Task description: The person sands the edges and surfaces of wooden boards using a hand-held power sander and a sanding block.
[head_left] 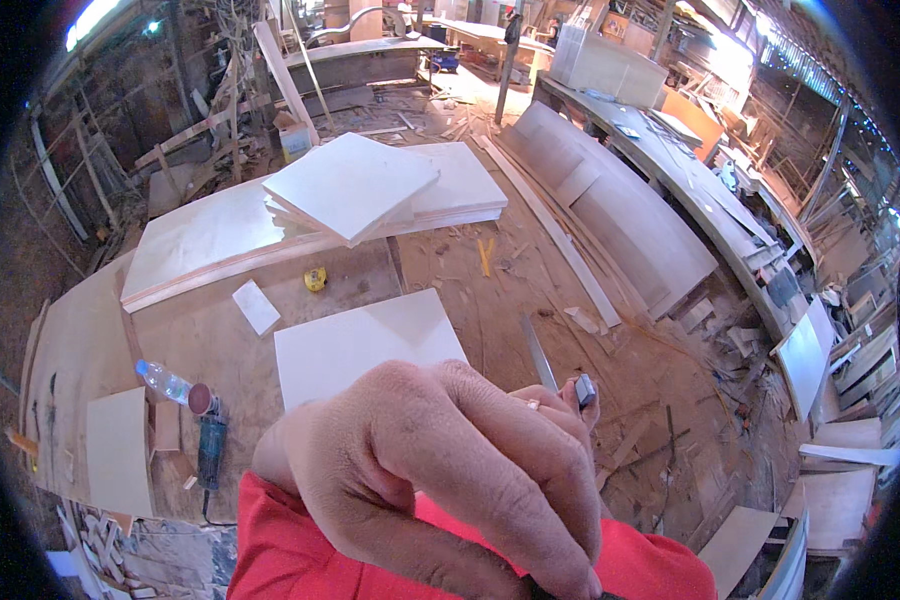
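Large and close, my left hand [420, 460] fills the lower middle, its fingers curled and pinched together. A sliver of something dark shows at its fingertips by the lower edge; I cannot make out what it is. Partly behind it, my right hand [565, 415] is closed around a tool with a thin, straight metal blade [538, 352] and a grey block-like end [585, 390]. It may be a square; the fingers hide how the parts join. Beyond my left hand a white board [360, 340] lies on the wooden worktop [220, 370], its near part covered.
A yellow tape measure [315, 279], a small white offcut [256, 307], a plastic bottle [163, 381] and a teal power sander [210, 440] lie leftward. Stacked white panels [210, 235] stand behind. Scraps and a yellow folding rule [485, 257] lie on the floor. A long bench [660, 150] stands right.
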Available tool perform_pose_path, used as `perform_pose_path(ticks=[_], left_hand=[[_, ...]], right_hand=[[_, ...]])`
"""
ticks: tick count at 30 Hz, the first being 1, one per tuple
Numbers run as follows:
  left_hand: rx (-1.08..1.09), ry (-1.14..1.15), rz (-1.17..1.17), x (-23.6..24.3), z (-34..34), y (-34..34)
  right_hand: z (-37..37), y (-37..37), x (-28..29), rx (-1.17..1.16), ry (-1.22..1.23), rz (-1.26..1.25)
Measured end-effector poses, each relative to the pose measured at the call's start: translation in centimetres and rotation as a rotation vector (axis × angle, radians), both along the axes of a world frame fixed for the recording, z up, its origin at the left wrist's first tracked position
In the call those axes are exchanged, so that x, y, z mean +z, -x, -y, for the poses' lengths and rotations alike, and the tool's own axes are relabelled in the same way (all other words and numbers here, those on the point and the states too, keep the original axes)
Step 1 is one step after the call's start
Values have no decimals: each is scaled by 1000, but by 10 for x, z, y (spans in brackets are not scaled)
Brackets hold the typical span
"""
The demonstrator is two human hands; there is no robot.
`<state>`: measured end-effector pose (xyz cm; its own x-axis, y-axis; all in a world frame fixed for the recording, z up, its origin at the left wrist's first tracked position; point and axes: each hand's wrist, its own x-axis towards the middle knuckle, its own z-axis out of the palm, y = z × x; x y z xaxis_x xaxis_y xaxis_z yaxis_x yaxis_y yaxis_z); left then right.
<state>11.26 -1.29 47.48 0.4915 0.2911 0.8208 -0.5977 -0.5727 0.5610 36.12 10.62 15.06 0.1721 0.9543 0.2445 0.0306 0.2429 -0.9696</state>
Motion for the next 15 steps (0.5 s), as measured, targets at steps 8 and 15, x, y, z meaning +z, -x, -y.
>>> perform_pose_path(ticks=[8, 15], left_hand=[[137, -28, -68, 6, 51, 23], [379, 59, 199, -20, 82, 22]], right_hand=[[26, 15, 7, 20, 4, -130], [37, 25, 1, 46, 17, -80]])
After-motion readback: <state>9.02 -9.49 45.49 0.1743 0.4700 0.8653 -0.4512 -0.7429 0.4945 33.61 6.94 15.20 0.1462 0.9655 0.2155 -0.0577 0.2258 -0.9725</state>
